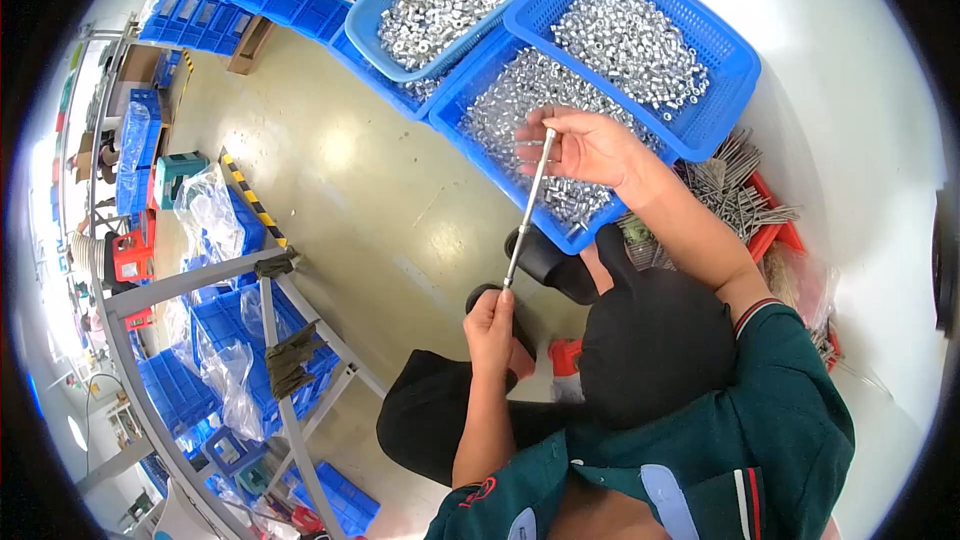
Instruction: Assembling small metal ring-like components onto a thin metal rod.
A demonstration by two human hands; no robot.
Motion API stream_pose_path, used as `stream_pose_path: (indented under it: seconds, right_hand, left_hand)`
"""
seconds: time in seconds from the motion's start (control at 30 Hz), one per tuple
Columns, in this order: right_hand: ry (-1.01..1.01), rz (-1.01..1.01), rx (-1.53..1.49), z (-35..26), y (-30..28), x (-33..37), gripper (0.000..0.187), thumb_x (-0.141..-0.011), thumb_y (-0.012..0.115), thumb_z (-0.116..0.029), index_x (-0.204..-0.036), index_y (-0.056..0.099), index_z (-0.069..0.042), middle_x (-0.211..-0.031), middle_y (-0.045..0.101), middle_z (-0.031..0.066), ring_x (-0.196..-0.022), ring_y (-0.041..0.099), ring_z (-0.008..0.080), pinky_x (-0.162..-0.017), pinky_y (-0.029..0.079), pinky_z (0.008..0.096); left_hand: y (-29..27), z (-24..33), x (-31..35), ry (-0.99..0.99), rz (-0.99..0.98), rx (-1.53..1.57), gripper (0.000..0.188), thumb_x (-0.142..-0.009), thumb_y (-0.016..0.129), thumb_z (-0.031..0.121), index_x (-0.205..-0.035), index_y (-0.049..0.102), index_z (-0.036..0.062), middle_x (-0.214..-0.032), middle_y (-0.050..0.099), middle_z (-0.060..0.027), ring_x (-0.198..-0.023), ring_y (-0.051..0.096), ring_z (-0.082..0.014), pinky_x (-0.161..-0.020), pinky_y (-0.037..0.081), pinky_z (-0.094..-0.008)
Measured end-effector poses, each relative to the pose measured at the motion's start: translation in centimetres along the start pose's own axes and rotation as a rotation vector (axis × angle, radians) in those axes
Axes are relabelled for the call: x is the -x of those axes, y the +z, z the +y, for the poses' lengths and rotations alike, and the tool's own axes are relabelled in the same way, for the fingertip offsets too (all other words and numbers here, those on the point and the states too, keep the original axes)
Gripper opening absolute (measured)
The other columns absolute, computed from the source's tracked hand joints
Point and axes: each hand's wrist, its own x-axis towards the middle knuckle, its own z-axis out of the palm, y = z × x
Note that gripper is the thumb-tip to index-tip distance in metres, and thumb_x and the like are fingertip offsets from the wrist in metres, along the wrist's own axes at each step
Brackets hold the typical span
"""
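Note:
A long, slim metal rod (533, 195) slants up and to the right in front of me. My left hand (488, 332) pinches its lower end between thumb and fingers. At the rod's upper end is my right hand (590, 148), its fingers stretched apart and partly blurred, with the thumb by the tip. Whether the thumb presses on the rod I cannot tell. Beneath the right hand, a blue basket (468, 155) holds many small silvery metal fittings (510, 90). A second blue basket (735, 50) of similar fittings overlaps its far right side.
A light blue basket (362, 40) of larger fittings stands at the far left of these. Loose metal rods (735, 185) lie in a red crate (785, 230) to the right. A grey metal frame (190, 280) and blue crates (250, 325) stand on the left.

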Motion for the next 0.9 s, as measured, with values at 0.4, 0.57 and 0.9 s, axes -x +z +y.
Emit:
stream_pose_path:
  seconds: [0.4, 0.57, 0.9]
  right_hand:
    - [-0.025, -0.209, 1.608, 2.9, 0.6, 0.8, 0.029, -0.076, 0.063, -0.023, -0.101, 0.063, -0.008, -0.091, 0.064, 0.0099, -0.083, 0.061, 0.0199, -0.074, 0.046, 0.0305]
    - [-0.206, 0.260, 2.169, 1.9, -1.0, 1.8, 0.039, -0.070, 0.067, -0.032, -0.102, 0.057, -0.011, -0.093, 0.057, 0.0114, -0.087, 0.058, 0.0266, -0.072, 0.047, 0.0402]
    - [-0.072, 0.181, 2.345, 4.7, -2.4, 1.8, 0.043, -0.063, 0.069, -0.019, -0.102, 0.052, -0.010, -0.093, 0.054, 0.0142, -0.087, 0.055, 0.0337, -0.070, 0.047, 0.0421]
  left_hand:
    - [0.5, 1.5, -0.6, -0.103, 0.005, 0.193, 0.029, -0.089, 0.052, 0.026, -0.067, 0.049, 0.0069, -0.052, 0.037, 0.0064, -0.042, 0.030, -0.0018, -0.038, 0.021, -0.0185]
    - [0.3, 1.3, -0.5, -0.107, 0.007, 0.231, 0.028, -0.089, 0.052, 0.026, -0.068, 0.050, 0.0069, -0.052, 0.038, 0.0063, -0.042, 0.029, -0.0014, -0.038, 0.021, -0.0183]
    - [0.3, 1.2, -0.5, -0.121, 0.016, 0.247, 0.028, -0.089, 0.053, 0.026, -0.068, 0.050, 0.0069, -0.051, 0.037, 0.0066, -0.041, 0.029, -0.0014, -0.038, 0.020, -0.0180]
